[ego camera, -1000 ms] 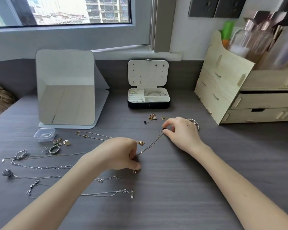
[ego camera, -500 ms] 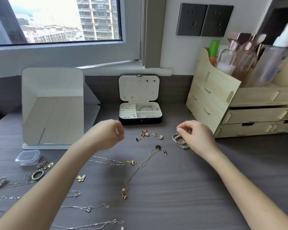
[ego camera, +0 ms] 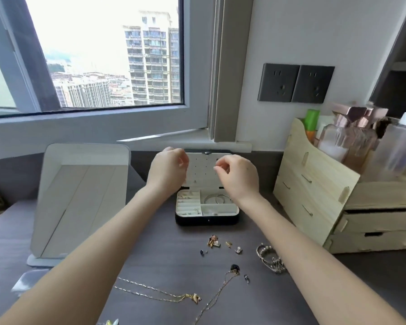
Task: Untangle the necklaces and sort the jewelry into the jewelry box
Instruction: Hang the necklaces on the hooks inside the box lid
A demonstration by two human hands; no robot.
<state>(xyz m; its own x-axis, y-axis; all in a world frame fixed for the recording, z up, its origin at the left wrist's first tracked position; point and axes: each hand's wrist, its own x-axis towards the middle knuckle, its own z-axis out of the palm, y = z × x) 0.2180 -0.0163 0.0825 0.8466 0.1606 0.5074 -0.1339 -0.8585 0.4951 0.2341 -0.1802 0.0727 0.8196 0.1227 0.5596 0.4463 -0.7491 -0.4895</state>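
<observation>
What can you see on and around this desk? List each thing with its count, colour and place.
jewelry box: one, black, white inside, open, back centre
bangles: a few, silver, inside box
earrings: several, mixed, before box
bracelets: small pile, silver, beside right forearm
necklaces: two, gold, front of desk
mirror: one, white, left
organizer: one, pale wood, right
bottles: several, clear, in organizer
sockets: two, dark grey, wall
left hand: raised before lid, fingers curled
right hand: raised before lid, fingers curled

Jewelry box (ego camera: 206, 219) sits between mirror (ego camera: 80, 195) and wooden organizer (ego camera: 314, 198).
</observation>
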